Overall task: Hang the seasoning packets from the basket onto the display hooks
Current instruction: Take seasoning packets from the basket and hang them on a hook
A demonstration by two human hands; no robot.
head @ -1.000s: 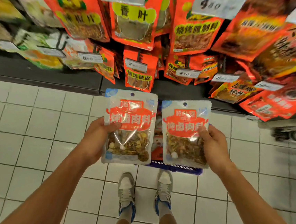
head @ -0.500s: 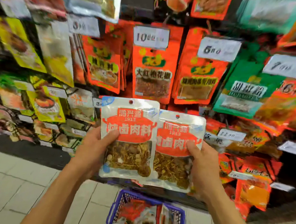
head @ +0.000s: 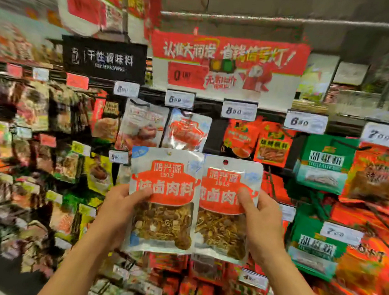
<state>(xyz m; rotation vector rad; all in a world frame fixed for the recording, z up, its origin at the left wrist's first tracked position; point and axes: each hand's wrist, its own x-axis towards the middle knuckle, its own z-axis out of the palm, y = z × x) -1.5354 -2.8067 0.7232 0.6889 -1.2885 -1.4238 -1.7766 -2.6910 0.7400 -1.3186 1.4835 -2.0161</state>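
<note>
Left hand [head: 113, 213]: fingers pinch the left silver-and-red clear-windowed seasoning packet [head: 163, 201].
Right hand [head: 261, 225]: fingers pinch the matching right packet [head: 224, 209].
Packets: side by side, edges touching or overlapping, before the blurred display rack [head: 213, 137].

- A black aisle sign [head: 104, 59] with white lettering is seen in the upper left of the frame.
- A red and white promotional banner [head: 227, 65] is hung at upper centre.
- White price tags [head: 239, 110] are fixed in a row below it.
- Green packets [head: 325, 163] are displayed at right, orange ones [head: 274, 144] beside them.
</note>
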